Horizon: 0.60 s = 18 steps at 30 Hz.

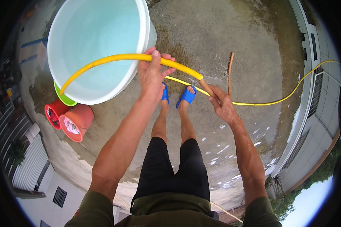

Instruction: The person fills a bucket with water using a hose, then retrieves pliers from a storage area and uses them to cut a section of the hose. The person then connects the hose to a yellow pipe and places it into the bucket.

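A thick yellow hose (125, 57) arcs from the left over the large white tub (142, 22) towards my right side. My left hand (152, 75) holds it near the tub's rim, thumb on top and fingers beneath. The hose's right end meets a brown tube (205, 86), which appears to sit in or against its opening. My right hand (224, 105) pinches this tube just below the joint. Beyond that hand, another length of brown tube (230, 72) shows; whether it is the same piece is hidden.
Water (106, 30) fills much of the tub. A thinner yellow hose (269, 103) runs across the wet concrete floor (216, 34), past my blue slippers (187, 96). Left of me stand a red bucket (49, 113), a pink bucket (81, 121) with cloth, and a green container (66, 99).
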{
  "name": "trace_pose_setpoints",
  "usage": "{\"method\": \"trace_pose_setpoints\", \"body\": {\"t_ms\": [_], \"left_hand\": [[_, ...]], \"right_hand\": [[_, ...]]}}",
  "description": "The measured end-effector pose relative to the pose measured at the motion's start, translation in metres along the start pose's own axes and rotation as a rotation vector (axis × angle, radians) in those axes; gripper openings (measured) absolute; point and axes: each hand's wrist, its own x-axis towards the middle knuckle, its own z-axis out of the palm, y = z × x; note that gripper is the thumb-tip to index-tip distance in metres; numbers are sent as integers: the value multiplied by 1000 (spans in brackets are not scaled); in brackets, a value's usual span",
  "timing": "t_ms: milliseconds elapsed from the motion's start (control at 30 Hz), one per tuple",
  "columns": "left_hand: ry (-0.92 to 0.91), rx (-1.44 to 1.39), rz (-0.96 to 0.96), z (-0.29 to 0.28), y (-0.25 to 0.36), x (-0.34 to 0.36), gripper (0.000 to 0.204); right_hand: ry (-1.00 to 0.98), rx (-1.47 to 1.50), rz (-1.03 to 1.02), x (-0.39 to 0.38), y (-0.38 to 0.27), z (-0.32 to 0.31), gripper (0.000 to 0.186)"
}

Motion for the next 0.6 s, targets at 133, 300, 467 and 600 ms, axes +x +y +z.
{"method": "trace_pose_setpoints", "body": {"t_ms": [133, 300, 467, 600], "left_hand": [[-6, 58, -5, -4, -5, -3, 50], [6, 18, -62, -6, -16, -5, 51], [-105, -88, -183, 31, -55, -34, 44], [-59, -122, -160, 46, -79, -41, 37]], "right_hand": [[8, 20, 33, -3, -5, -3, 38], [15, -17, 51, -6, -3, -4, 37], [99, 19, -33, -8, -14, 6, 34], [109, -40, 16, -7, -20, 10, 30]]}}
